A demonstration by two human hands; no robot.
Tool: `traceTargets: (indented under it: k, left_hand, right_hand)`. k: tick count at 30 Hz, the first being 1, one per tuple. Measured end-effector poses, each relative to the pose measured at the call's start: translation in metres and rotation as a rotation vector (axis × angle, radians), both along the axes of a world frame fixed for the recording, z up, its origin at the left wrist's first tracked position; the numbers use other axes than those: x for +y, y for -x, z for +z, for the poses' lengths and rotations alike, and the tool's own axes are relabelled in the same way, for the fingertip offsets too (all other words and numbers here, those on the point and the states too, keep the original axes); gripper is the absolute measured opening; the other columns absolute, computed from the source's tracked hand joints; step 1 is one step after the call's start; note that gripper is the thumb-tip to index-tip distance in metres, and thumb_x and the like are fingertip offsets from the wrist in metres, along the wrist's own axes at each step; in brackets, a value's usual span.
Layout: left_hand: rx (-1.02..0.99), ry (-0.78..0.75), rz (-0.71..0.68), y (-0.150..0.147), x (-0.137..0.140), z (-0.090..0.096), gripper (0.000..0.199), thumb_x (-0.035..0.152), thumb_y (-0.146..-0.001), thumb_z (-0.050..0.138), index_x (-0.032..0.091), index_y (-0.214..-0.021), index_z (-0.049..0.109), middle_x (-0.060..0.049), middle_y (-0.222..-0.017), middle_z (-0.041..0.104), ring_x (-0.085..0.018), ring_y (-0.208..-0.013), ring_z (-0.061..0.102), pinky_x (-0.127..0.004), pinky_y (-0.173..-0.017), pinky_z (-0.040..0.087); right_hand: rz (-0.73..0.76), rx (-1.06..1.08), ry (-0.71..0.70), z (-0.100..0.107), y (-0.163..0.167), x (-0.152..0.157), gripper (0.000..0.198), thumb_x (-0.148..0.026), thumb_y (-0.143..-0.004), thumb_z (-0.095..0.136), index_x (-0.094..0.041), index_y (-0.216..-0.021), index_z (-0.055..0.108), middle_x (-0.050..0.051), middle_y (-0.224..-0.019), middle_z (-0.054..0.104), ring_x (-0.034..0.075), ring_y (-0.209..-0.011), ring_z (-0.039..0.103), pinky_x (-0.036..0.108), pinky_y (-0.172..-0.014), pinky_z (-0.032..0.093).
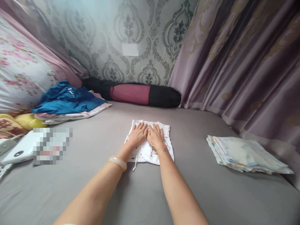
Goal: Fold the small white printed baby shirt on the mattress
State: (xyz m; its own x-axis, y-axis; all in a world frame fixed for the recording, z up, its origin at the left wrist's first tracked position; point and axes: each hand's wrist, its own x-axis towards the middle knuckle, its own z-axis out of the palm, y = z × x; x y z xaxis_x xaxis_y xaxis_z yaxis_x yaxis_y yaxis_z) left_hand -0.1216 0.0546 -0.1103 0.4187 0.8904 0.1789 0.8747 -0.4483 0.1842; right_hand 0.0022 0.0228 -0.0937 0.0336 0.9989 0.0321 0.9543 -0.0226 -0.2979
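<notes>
A small white garment [152,157], folded into a rough square with dark prints and a loose tie string at its near left, lies on the grey bed sheet [98,187]. My left hand [138,134] rests palm down on its left half, fingers stretched out. Beside it, my right hand [155,135] lies flat on the right half, partly over a printed figure. The two hands almost touch at the thumbs. Much of the garment's middle is hidden under them. A pale bangle [117,163] circles my left wrist.
Folded printed cloths [248,154] are stacked at the right. On the left are a blue garment [67,100] on other folded clothes, a yellow plush item [29,121] and a white device [23,148]. A black and maroon roll bag [131,93] lies along the wall; curtains [234,62] hang at right.
</notes>
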Motion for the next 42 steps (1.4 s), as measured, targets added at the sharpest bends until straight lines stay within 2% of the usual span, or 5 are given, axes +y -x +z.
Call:
traceTargets:
  k: [7, 24, 31, 36, 42]
  left_hand:
    - [-0.097, -0.209, 0.181, -0.001, -0.004, 0.000, 0.054, 0.036, -0.098, 0.020, 0.010, -0.138, 0.045, -0.016, -0.143, 0.047, -0.026, -0.137, 0.036, -0.042, -0.114, 0.025]
    - [0.025, -0.047, 0.223, 0.001, 0.000, 0.002, 0.056, 0.043, -0.097, 0.020, 0.011, -0.136, 0.045, -0.023, -0.147, 0.039, -0.035, -0.140, 0.029, -0.058, -0.108, 0.026]
    - [-0.076, 0.104, 0.184, 0.026, 0.000, 0.024, 0.055, 0.045, -0.096, 0.023, 0.018, -0.141, 0.038, -0.017, -0.149, 0.038, -0.029, -0.139, 0.033, -0.051, -0.109, 0.031]
    - [-0.122, 0.061, 0.290, 0.076, -0.024, 0.030, 0.051, 0.041, -0.090, 0.040, 0.011, -0.130, 0.050, -0.016, -0.119, 0.063, -0.026, -0.114, 0.057, -0.035, -0.099, 0.043]
    - [-0.379, 0.318, 0.371, 0.109, -0.056, 0.033, 0.050, 0.042, -0.081, 0.053, 0.012, -0.121, 0.053, -0.010, -0.088, 0.071, -0.025, -0.086, 0.067, -0.033, -0.074, 0.052]
  right_hand:
    - [0.011, -0.001, -0.059, 0.004, 0.002, -0.001, 0.052, -0.032, -0.098, 0.026, -0.020, -0.147, 0.035, 0.008, -0.158, 0.022, 0.023, -0.146, 0.009, 0.046, -0.115, 0.002]
    - [0.020, -0.007, -0.027, 0.001, 0.009, -0.005, 0.050, -0.034, -0.098, 0.024, -0.030, -0.146, 0.036, 0.002, -0.157, 0.026, 0.021, -0.145, 0.013, 0.048, -0.115, 0.004]
    - [0.132, 0.278, -0.003, 0.025, -0.037, -0.012, 0.054, -0.033, -0.095, 0.032, -0.018, -0.147, 0.035, 0.005, -0.155, 0.031, 0.014, -0.142, 0.024, 0.030, -0.114, 0.020]
    - [-0.152, 0.344, -0.142, 0.026, -0.090, -0.044, 0.044, -0.016, -0.088, 0.041, -0.017, -0.130, 0.057, 0.007, -0.126, 0.063, 0.016, -0.117, 0.056, 0.025, -0.101, 0.039]
    - [-0.390, 0.574, 0.041, 0.017, -0.117, -0.080, 0.023, -0.023, -0.089, 0.048, -0.017, -0.106, 0.063, 0.006, -0.085, 0.073, 0.012, -0.060, 0.064, 0.021, -0.054, 0.048]
